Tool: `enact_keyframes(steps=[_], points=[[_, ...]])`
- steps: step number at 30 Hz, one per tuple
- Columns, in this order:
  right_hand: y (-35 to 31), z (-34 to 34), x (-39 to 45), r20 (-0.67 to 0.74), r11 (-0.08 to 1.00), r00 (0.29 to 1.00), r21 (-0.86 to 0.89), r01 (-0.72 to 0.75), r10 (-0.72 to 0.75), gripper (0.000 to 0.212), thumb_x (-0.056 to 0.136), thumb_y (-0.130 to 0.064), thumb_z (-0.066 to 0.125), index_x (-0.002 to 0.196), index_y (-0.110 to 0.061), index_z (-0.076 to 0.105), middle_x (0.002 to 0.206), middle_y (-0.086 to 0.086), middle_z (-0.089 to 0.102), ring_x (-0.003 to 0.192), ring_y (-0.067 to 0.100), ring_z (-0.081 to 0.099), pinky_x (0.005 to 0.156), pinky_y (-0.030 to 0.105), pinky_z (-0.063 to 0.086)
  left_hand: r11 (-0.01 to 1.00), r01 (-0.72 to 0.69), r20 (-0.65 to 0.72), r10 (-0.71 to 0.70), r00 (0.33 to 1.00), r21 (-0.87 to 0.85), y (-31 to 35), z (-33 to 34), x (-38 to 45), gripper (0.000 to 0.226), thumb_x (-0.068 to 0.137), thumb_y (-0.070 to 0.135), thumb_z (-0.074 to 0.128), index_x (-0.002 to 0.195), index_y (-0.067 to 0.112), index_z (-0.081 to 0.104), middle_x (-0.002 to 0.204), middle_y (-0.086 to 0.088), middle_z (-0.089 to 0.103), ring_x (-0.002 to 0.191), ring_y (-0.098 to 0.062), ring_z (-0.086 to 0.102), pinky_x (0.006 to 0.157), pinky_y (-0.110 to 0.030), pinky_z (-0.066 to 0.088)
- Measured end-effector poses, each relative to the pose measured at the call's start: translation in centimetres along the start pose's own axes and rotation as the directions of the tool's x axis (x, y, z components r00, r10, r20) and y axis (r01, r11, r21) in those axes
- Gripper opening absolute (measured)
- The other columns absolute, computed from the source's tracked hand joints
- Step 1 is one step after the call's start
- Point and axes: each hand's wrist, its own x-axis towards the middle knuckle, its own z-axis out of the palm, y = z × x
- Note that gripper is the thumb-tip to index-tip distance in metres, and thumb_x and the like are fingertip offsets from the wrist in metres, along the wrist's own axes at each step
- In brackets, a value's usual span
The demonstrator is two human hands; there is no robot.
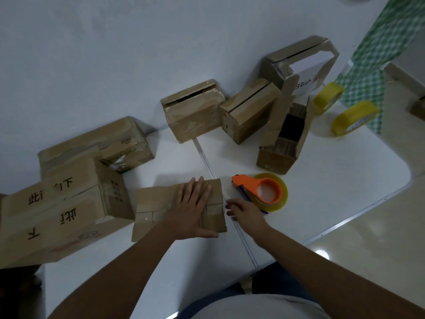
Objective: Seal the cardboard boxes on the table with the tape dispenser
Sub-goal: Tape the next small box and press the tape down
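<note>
7 cardboard boxes are seen on the white worktop (345, 180). At the far left, a big box with black writing (57, 215) is laid on its side. Behind it, a taped box with green print (103, 146) is set against the wall. Just to the right of the big box, a small flat box (156, 203) is placed near the front edge. The left hand (195, 210) is laid flat on top of this box, with the fingers straight and spread. Behind it, by the wall, a box with a loose top flap (193, 111) is seen, and a tilted box (250, 111) is leaned beside it. Next, the right hand (243, 211) is held just beside the flat box, right next to the orange tape dispenser (259, 189). The fingers are bent down, but it cannot be told if the handle is gripped. The dispenser is laid on the worktop with a clear roll of tape on it. Behind it, an open box (282, 143) is stood with its flaps up. A bigger box with a white label (299, 63) is seen at the back. To the right, 2 yellow tape rolls (354, 117) are stood on edge, near a green checked cloth (379, 54).
</note>
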Motion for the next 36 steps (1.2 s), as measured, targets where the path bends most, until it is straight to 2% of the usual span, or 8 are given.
enact_keyframes(steps=[6,11,14,20,26,30,34,36], points=[[-0.8,4.0,-0.7,0.118,0.997,0.993,-0.065,0.034,-0.026,0.05,0.106,-0.025,0.032,0.154,-0.021,0.019,0.143,0.008,0.048,0.123,0.024,0.052,0.1,0.032,0.045,0.999,0.009,0.016,-0.01,1.0,0.04,0.1,-0.2,0.0,0.131,0.065,0.1,0.026,0.156,0.014,-0.013,0.161,-0.016,-0.025,0.147,-0.037,-0.024,0.118,-0.058,-0.007],[0.2,3.5,0.1,0.089,0.994,0.991,-0.044,-0.1,0.104,0.061,0.102,-0.051,0.026,0.155,-0.022,0.018,0.15,0.01,0.041,0.131,0.026,0.046,0.102,0.032,0.039,1.0,0.003,0.008,-0.003,1.0,0.014,0.2,-0.4,-0.2,0.129,0.067,0.097,0.03,0.156,0.015,-0.014,0.159,-0.016,-0.028,0.146,-0.036,-0.028,0.118,-0.057,-0.012],[0.8,3.4,-0.3,-0.012,0.998,0.998,-0.003,-0.067,0.067,0.059,0.103,-0.046,0.029,0.155,-0.022,0.013,0.155,0.008,0.035,0.135,0.024,0.042,0.097,0.023,0.033,1.0,0.007,0.014,-0.008,1.0,0.021,0.2,-0.4,-0.1,0.129,0.067,0.097,0.029,0.154,0.015,-0.02,0.158,-0.015,-0.033,0.144,-0.036,-0.032,0.118,-0.057,-0.013],[0.4,4.1,-1.0,0.191,0.966,0.967,-0.164,0.201,-0.169,0.067,0.104,-0.022,0.04,0.155,-0.014,-0.004,0.16,0.004,0.019,0.141,0.018,0.033,0.112,0.022,0.031,1.0,0.014,0.015,-0.014,1.0,0.023,0.2,-0.3,-0.1,0.128,0.068,0.096,0.031,0.153,0.017,-0.022,0.158,-0.017,-0.03,0.145,-0.037,-0.029,0.117,-0.059,-0.007],[0.6,2.1,-0.4,0.067,0.981,0.991,-0.151,0.124,-0.115,0.041,0.105,-0.034,0.035,0.143,-0.02,0.042,0.132,0.005,0.058,0.116,0.02,0.057,0.095,0.032,0.048,0.978,-0.193,0.11,0.184,0.977,0.084,-1.9,-1.6,0.7,0.125,0.068,0.095,0.038,0.153,0.027,-0.024,0.158,-0.01,-0.034,0.144,-0.035,-0.033,0.117,-0.061,-0.01],[1.5,1.3,-0.4,0.037,0.996,0.998,-0.071,0.049,-0.047,0.037,0.104,-0.026,0.04,0.14,-0.025,0.048,0.126,-0.004,0.057,0.112,0.014,0.056,0.1,0.037,0.047,0.915,-0.358,0.22,0.316,0.923,0.185,-4.5,-4.1,1.0,0.11,0.074,0.083,0.051,0.15,0.046,-0.019,0.158,0.001,-0.034,0.144,-0.033,-0.031,0.111,-0.059,-0.017],[2.2,0.8,-0.2,0.067,0.993,0.997,-0.111,0.033,-0.026,0.032,0.103,-0.02,0.043,0.131,-0.021,0.057,0.114,-0.01,0.058,0.111,0.01,0.056,0.101,0.033,0.047,0.986,-0.057,0.124,0.077,0.989,-0.156,-2.7,-3.6,-0.9,0.089,0.079,0.084,0.044,0.151,0.034,0.025,0.165,0.005,-0.009,0.152,-0.022,-0.009,0.119,-0.061,0.002],[2.4,0.6,0.0,0.027,0.994,0.999,-0.109,0.021,-0.018,0.029,0.102,-0.015,0.043,0.124,-0.016,0.061,0.11,-0.006,0.061,0.109,0.015,0.058,0.099,0.036,0.048,0.969,0.11,0.034,-0.105,0.994,-0.222,-0.6,-2.6,-1.5,0.087,0.083,0.078,0.048,0.15,0.025,0.028,0.162,0.005,0.0,0.15,-0.019,0.004,0.118,-0.06,0.007]])
